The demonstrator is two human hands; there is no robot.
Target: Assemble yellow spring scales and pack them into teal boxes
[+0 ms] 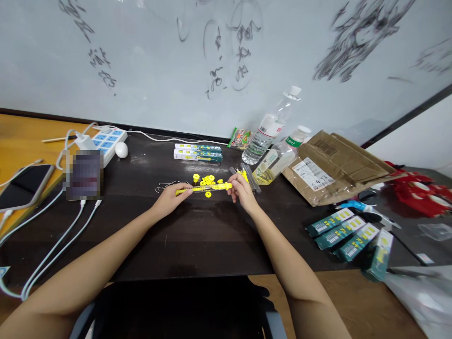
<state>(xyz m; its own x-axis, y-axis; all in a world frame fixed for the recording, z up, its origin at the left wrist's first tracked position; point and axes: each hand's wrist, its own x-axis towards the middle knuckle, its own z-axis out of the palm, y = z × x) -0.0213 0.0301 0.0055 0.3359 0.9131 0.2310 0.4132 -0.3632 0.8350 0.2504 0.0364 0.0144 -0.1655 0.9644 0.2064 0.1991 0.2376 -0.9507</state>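
A slim yellow tool with a clear middle section lies level between my two hands, above the dark table. My left hand pinches its left end, and my right hand has its fingers closed round the right end. Small yellow parts lie in a pile just behind the tool, and one yellow ring sits just in front. Thin metal wire pieces are behind my left hand. Beyond my right hand are clear tubes and yellow sticks, partly hidden by it.
Two small boxes lie at the back, near two bottles and a snack packet. A cardboard parcel and several green boxes are on the right. Left are a power strip, cables and a phone.
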